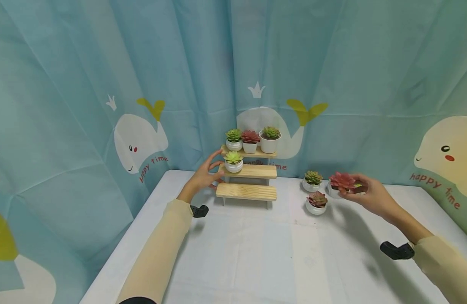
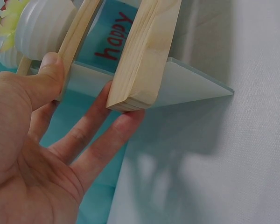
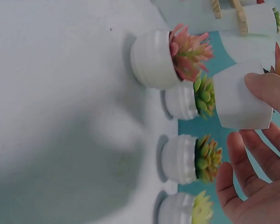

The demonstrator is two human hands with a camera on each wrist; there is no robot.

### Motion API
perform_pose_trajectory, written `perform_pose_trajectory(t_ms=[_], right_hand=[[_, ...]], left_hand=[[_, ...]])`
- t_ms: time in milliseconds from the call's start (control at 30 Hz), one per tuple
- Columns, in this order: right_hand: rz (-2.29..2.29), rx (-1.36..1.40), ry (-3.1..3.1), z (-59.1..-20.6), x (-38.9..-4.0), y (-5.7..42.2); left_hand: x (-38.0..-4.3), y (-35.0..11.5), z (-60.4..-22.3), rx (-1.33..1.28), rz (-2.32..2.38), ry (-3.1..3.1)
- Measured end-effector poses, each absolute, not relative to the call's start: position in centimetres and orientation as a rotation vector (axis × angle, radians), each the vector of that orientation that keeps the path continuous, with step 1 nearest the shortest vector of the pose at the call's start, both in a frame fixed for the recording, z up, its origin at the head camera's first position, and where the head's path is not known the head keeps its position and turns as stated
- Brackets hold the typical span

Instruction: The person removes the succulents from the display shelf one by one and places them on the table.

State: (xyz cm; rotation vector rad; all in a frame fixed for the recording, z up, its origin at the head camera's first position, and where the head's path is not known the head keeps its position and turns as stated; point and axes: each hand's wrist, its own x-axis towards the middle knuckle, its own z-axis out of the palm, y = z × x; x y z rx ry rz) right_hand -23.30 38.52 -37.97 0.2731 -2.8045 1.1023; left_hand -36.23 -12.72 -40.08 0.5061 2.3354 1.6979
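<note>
My right hand (image 1: 370, 192) pinches a white square pot (image 3: 240, 98) with a red succulent (image 1: 342, 181) between thumb and fingers, above the table's right side. Close to it stand a round white pot with a reddish succulent (image 1: 317, 199) and another with a green-brown one (image 1: 312, 178). At the left end of a three-step wooden stand (image 1: 246, 191) is my left hand (image 1: 203, 176), fingers spread. Its thumb touches the end of the middle step, and two fairly straight fingers touch the lowest step (image 2: 140, 88). A light-green potted succulent (image 1: 233, 161) sits on the middle step, near the fingers.
The top step holds a green succulent (image 1: 233, 138), a red one (image 1: 250, 141) and a larger white pot (image 1: 269, 143). More small pots, including a yellow-green succulent (image 3: 203, 208), stand beside the right hand. A blue whale-print curtain (image 1: 203, 63) hangs behind the white table (image 1: 256, 253).
</note>
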Motion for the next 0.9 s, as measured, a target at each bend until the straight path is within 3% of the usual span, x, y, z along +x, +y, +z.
perform_pose_trajectory(t_ms=[900], right_hand=[[1.162,0.170,-2.760,-42.6,-22.7,40.8]], left_hand=[[-35.9,-12.5,-39.6,0.506,1.685,2.351]])
